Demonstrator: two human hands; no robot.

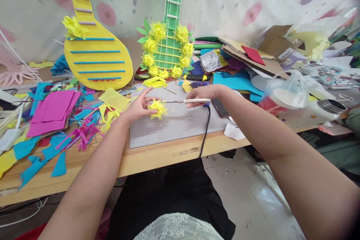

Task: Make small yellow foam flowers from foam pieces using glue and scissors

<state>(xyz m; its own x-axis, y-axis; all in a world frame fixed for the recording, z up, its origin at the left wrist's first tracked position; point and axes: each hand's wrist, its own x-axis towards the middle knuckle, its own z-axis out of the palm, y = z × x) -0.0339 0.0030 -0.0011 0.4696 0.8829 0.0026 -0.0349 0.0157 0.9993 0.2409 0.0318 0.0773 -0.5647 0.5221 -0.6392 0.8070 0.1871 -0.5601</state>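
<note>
In the head view my left hand (140, 107) pinches a yellow paper flower (158, 109) between thumb and fingers, above a grey gridded cutting mat (174, 129). From the right, my right hand (200, 95) grips white-handled scissors (194, 101). Their metal blades point left, and the tip meets or overlaps the flower's upper edge; I cannot tell whether it touches. Beyond the mat stands a green cardboard instrument (169, 50) ringed with similar yellow flowers. To its left is a yellow instrument shape (97, 58) with blue strips and one flower.
Magenta sheets (52, 112) and blue and yellow scraps cover the table's left side. A dark cord (207, 127) hangs over the front edge. On the right are a phone (219, 108), a plastic-bagged cup (284, 97) and an open flask (329, 108). Cardboard and paper are piled behind.
</note>
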